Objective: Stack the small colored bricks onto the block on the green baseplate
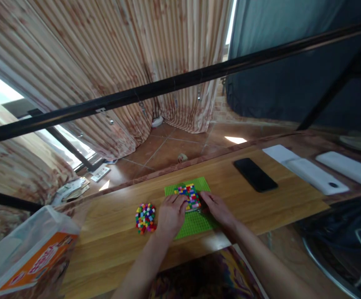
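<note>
A panel of small multicoloured toy bricks (pixel 194 198) lies on a green studded baseplate (pixel 195 226). My left hand (pixel 171 212) reaches over the panel's left side, its fingers bent and drawn together on the bricks. Whatever is between those fingertips is hidden. At the panel's right edge, my right hand (pixel 216 207) has its fingers curled against the side and appears to grip it. A round heap of loose coloured bricks (pixel 145 217) sits on the wood just left of my left hand.
The wooden board (pixel 111 236) carries a black phone (pixel 255 174) at right. Beyond it are a white sheet (pixel 276 153) and white devices (pixel 319 176). A plastic bag with an orange label (pixel 40 259) stands at left. A black rail (pixel 168 85) crosses before striped curtains (pixel 105 50).
</note>
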The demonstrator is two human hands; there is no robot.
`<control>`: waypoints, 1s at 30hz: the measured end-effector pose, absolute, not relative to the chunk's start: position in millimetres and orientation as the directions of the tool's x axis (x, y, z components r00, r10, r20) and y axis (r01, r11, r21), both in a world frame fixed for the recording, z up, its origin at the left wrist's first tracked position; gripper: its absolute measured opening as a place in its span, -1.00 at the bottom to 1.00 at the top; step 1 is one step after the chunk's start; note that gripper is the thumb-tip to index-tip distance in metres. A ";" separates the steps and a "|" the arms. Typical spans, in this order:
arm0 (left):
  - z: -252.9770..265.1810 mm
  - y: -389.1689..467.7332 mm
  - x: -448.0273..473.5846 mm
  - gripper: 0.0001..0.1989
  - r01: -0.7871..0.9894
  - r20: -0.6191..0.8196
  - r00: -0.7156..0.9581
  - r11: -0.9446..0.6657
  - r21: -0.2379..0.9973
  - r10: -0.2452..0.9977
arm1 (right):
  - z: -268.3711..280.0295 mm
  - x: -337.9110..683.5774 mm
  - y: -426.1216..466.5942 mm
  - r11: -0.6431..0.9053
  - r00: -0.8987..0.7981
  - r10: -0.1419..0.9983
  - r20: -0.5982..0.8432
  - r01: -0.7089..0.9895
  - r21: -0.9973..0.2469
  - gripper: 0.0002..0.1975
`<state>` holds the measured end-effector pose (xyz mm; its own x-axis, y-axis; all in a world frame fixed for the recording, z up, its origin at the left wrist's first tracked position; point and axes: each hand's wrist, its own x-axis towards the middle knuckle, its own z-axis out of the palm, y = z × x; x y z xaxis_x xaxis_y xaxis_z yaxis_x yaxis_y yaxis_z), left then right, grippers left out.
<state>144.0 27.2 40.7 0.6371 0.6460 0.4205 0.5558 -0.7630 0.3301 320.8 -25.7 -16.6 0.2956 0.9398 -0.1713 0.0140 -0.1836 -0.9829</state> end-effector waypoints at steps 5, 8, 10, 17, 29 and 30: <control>40.2 33.8 149.3 -0.79 0.549 0.399 0.680 -0.788 0.278 0.615 | -10.4 320.4 -29.8 -0.169 0.290 0.943 -0.165 -0.011 -0.986 -0.49; 39.6 35.8 150.5 -0.70 0.558 0.406 0.673 -0.785 0.270 0.618 | -10.7 321.5 -30.6 -0.173 0.281 0.945 -0.166 -0.001 -0.985 -0.50; 37.9 36.7 151.4 -0.71 0.568 0.418 0.655 -0.775 0.277 0.629 | -10.7 321.8 -30.8 -0.178 0.279 0.944 -0.174 -0.010 -0.984 -0.50; 30.1 32.7 154.5 -0.76 0.566 0.477 0.604 -0.765 0.309 0.639 | -9.0 320.3 -32.3 -0.179 0.326 0.929 -0.173 -0.010 -0.984 -0.52; 25.0 21.6 152.4 -0.67 0.600 0.441 0.545 -0.699 0.390 0.714 | 19.9 294.2 -25.8 -0.117 0.489 0.872 0.022 0.252 -0.961 -0.46; 24.1 21.1 152.7 -0.66 0.598 0.437 0.539 -0.692 0.405 0.720 | 21.4 290.8 -23.8 -0.109 0.489 0.871 0.051 0.293 -0.950 -0.46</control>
